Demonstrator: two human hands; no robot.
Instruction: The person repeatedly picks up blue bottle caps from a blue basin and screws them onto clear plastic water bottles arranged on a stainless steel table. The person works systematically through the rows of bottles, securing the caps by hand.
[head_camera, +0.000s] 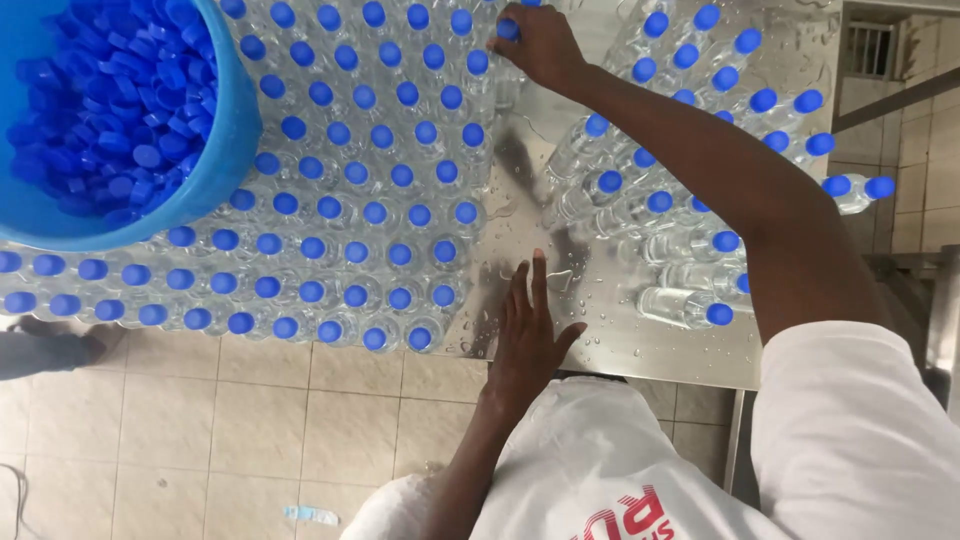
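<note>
Nearest to the camera, the left hand (527, 330) lies flat on the wet steel table (600, 345), its fingers stretched out and close together, holding nothing. Water drops shine on the bare metal around it. Just left of this hand stands a dense block of small clear bottles (355, 200), all upright in rows, and every one that I can see already carries a blue cap. On the right side of the table, more capped bottles (680, 215) lie tipped over in a loose heap, not yet set in rows. So, as I judge it, the capping looks almost finished, and what is left is mainly to stand up and arrange the lying ones.

Farther away, the right hand (540, 42) reaches across the table to the far edge of the upright block and its fingertips close on one bottle cap (508, 30). At the far left, a blue bucket (120, 110) sits on top of the bottles, still full of loose blue caps.

Below the table the floor has beige tiles (250, 430), and a tiled wall shows at the right edge.
</note>
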